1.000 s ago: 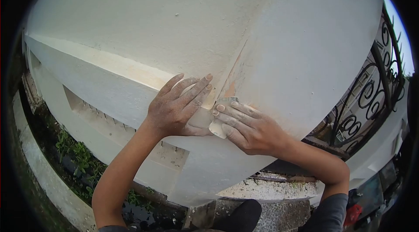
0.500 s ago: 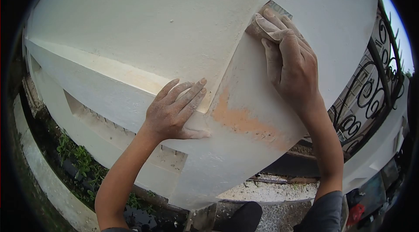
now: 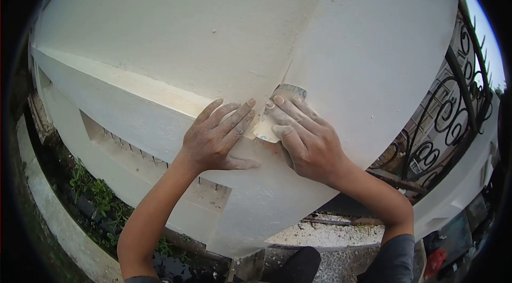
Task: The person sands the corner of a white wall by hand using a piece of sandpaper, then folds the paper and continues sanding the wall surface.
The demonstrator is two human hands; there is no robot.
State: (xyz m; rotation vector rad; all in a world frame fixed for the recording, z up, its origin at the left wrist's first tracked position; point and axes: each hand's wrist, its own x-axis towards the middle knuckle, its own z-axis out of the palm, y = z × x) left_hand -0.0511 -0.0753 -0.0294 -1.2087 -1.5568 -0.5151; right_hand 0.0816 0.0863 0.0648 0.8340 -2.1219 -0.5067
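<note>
My right hand [image 3: 309,142] presses a piece of sandpaper [image 3: 264,129] against the white wall [image 3: 368,54], close to its corner edge. Printed lettering shows on the back of the sheet, above and left of my fingers. Dust coats the fingertips of both hands. Just left of the sandpaper, my left hand [image 3: 213,142] lies with fingers stretched out at the end of the projecting ledge [image 3: 133,110], holding nothing. Most of the orange patch on the wall is covered by my right hand; only a sliver of it shows beneath the sheet.
A black wrought-iron fence [image 3: 453,107] with scrolls stands on the right. Low at left, green weeds [image 3: 98,197] grow along a dark wet ditch. Below the ledge are recessed openings [image 3: 122,144] in the wall. A red item [image 3: 434,263] lies at bottom right.
My right hand has slid down and left along the wall edge with the sandpaper, coming beside my left hand and covering the orange patch. The left hand has stayed nearly still.
</note>
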